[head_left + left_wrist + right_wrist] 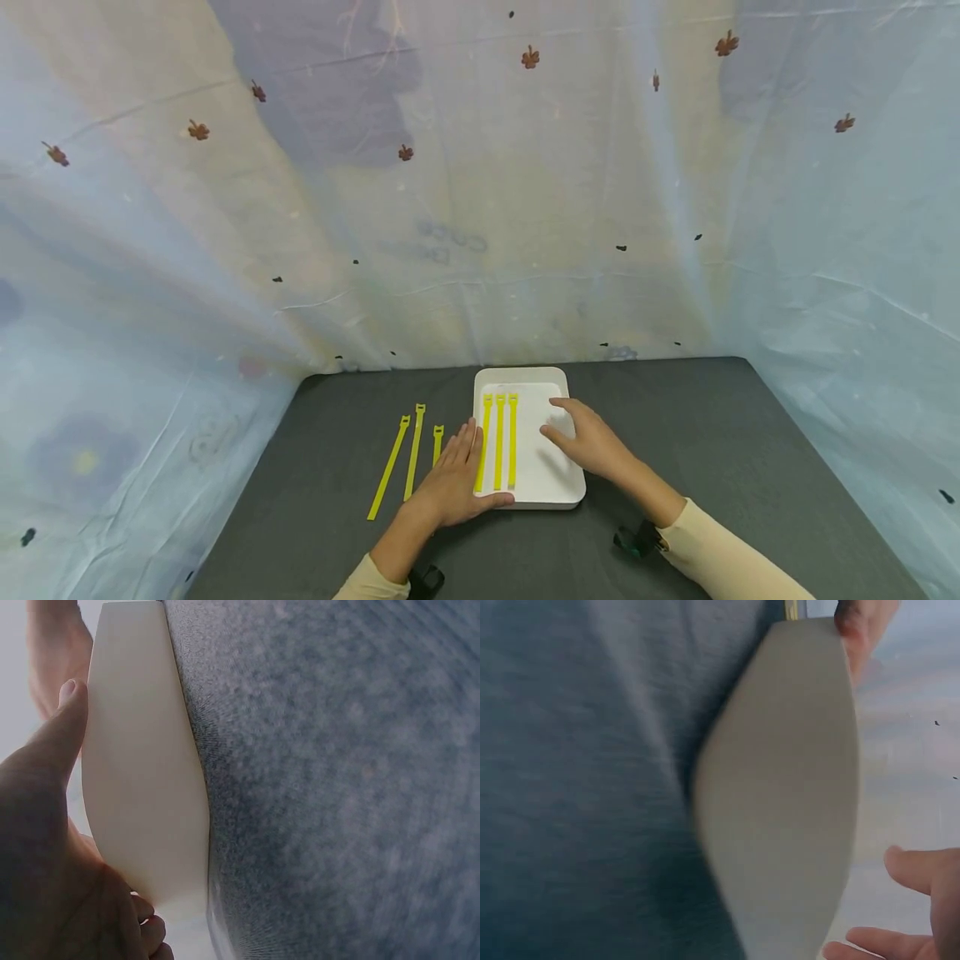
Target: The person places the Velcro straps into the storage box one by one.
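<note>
A white tray (542, 479) carries three yellow cable ties (499, 442), laid side by side lengthwise in its left half. My left hand (452, 485) rests against the tray's left side with straight fingers, its thumb over the front rim. In the left wrist view that thumb (69, 712) touches the rim. Over the tray's right part hovers my right hand (596, 440), thumb and fingers spread, nothing between them. Left of the tray lie three more yellow cable ties (389, 467) on the table; my left hand partly hides the nearest one.
A dark grey cloth (697, 442) covers the table. Behind it and at both sides hangs a pale patterned sheet (510, 208). Dark wrist devices show at both wrists, the right one (637, 540) close to the tabletop.
</note>
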### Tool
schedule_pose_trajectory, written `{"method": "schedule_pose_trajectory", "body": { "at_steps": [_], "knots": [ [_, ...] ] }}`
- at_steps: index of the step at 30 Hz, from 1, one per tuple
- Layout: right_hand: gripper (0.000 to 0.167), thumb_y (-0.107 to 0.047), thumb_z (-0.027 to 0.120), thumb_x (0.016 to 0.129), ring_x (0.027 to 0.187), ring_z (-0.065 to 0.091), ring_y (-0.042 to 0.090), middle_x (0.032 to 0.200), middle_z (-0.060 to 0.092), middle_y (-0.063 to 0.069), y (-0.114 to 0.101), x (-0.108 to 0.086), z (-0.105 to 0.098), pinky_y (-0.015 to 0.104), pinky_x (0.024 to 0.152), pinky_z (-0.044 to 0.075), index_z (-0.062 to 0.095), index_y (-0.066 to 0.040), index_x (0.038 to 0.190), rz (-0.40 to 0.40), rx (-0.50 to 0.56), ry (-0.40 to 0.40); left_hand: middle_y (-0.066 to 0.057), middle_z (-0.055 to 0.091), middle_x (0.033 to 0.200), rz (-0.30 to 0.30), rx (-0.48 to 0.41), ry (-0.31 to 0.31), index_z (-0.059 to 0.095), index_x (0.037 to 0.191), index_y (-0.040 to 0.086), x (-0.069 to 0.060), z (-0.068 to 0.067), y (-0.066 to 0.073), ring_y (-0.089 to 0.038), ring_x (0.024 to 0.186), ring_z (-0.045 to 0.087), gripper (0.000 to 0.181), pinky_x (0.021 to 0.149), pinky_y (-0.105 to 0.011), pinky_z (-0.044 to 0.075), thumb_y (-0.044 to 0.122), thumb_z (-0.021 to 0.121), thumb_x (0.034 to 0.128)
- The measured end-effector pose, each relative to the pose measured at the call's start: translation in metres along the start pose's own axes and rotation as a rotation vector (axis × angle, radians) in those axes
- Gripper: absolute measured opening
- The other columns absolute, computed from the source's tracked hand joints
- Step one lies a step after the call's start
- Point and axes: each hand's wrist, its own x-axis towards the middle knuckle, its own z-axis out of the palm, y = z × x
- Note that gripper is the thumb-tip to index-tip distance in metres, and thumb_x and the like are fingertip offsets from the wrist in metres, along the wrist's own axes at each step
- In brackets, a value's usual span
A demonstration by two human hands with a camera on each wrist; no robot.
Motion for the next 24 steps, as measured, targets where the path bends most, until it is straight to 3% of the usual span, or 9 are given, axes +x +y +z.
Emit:
{"method": "schedule_pose_trajectory", "body": {
  "at_steps": [9, 17, 24],
  "knots": [
    [0.09, -0.05, 0.071, 0.103, 0.16, 0.028, 0.047, 0.171, 0.034, 0.026, 0.013, -0.026, 0.007, 0.066, 0.124, 0.032, 0.035, 0.005, 0.165, -0.077, -0.097, -0.04, -0.02, 0.007, 0.179, 0.012, -0.024, 0.004, 0.017, 0.17, -0.003, 0.0, 0.0, 0.0, -0.036, 0.166, 0.01, 0.129, 0.133, -0.055, 0.017, 0.087, 0.06, 0.0879],
    [0.116, -0.073, 0.064, 0.097, 0.163, 0.016, 0.045, 0.176, 0.017, 0.025, 0.009, -0.04, 0.015, 0.064, 0.129, 0.025, 0.019, 0.006, 0.168, -0.026, -0.206, -0.083, -0.018, 0.006, 0.18, -0.011, 0.004, -0.018, 0.016, 0.171, -0.001, -0.001, -0.003, 0.002, -0.035, 0.166, 0.01, 0.128, 0.133, -0.054, 0.018, 0.086, 0.062, 0.0882],
    [0.125, -0.078, 0.065, 0.092, 0.163, 0.013, 0.046, 0.176, 0.013, 0.029, 0.007, -0.048, 0.019, 0.062, 0.13, 0.022, 0.017, 0.011, 0.166, -0.049, -0.263, -0.099, -0.019, 0.007, 0.18, -0.005, 0.013, -0.01, 0.017, 0.17, -0.001, 0.0, -0.002, 0.001, -0.035, 0.166, 0.012, 0.128, 0.133, -0.053, 0.02, 0.085, 0.063, 0.0881]
  ]
}}
